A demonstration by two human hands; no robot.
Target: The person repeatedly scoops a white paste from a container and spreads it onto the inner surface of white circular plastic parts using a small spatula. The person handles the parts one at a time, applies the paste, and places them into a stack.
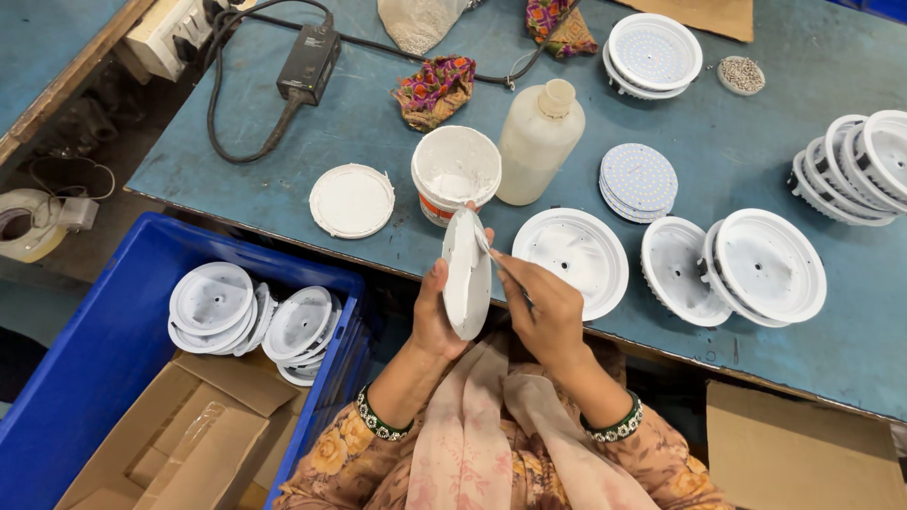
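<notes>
Holding a white round disc [466, 274] on edge at the centre of the view, we have our left hand [436, 316] wrapped around its lower rim, thumb on the near face. Our right hand [548, 312] is closed on a thin stick [493, 257] whose tip touches the disc's upper edge. Both hands hang just off the near edge of the blue surface [378, 142].

At 12 o'clock from the disc, close by, stands a small open tub [456, 170] smeared white inside; its flat white lid [351, 199] lies at 10 o'clock. A pale plastic bottle [539, 142] stands just beside the tub, at 1 o'clock from the disc. At 3 o'clock a white round housing [572, 257] lies open side up, and further along at 3 o'clock two more housings [746, 269] overlap. A short stack of dotted round boards [639, 179] sits at 2 o'clock, with a housing holding a board [654, 54] far beyond it. More housings lean in a row [855, 165] at the right edge.

At 9 o'clock, below the surface, a blue crate [104, 359] holds stacked white housings [250, 316] and folded cardboard [189, 434]. A black power adapter [309, 61] with its cable lies at 11 o'clock, and a patterned cloth [435, 90] at 12 o'clock past the tub.
</notes>
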